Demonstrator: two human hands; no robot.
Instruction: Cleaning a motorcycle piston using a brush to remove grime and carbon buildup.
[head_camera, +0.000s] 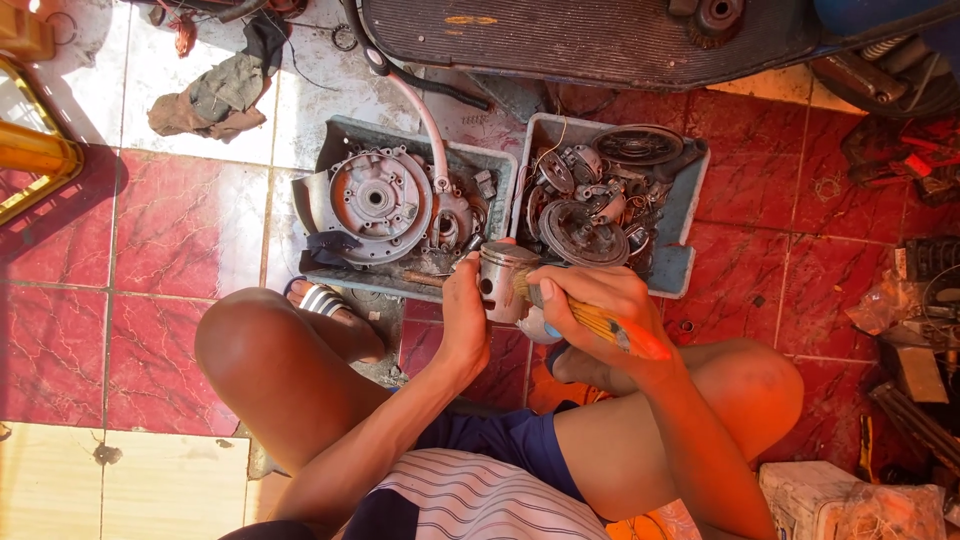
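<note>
Squatting on the red marbled tile floor (150, 250), knees up. My left hand (466, 318) is closed around a dull grey metal cylindrical piston (503, 282), fingers wrapped on its near side, greasy; the piston sits upright just in front of my knees, over the near edge of the trays. My right hand (598, 305) is closed on a worn brush with a yellow-orange wooden handle (612, 328), bristle end pressed against the piston's side; the bristles are mostly hidden behind my fingers, so I can't tell their shape. Just beyond the piston, a grey rectangular plastic tray (345, 135) holds a round cast-metal engine cover (378, 203) with bolt holes and a white curved hose (425, 125). Beside it, a second grey tray (685, 215) is packed with dark, oily clutch discs and small metal parts (590, 195), too jumbled to separate. A crumpled dirty rag (212, 100) lies on paler tile, well apart. A black ribbed scooter footboard (600, 40) is cut off at the top edge. Possibly a cardboard box (840, 500) bottom right, blurred.
</note>
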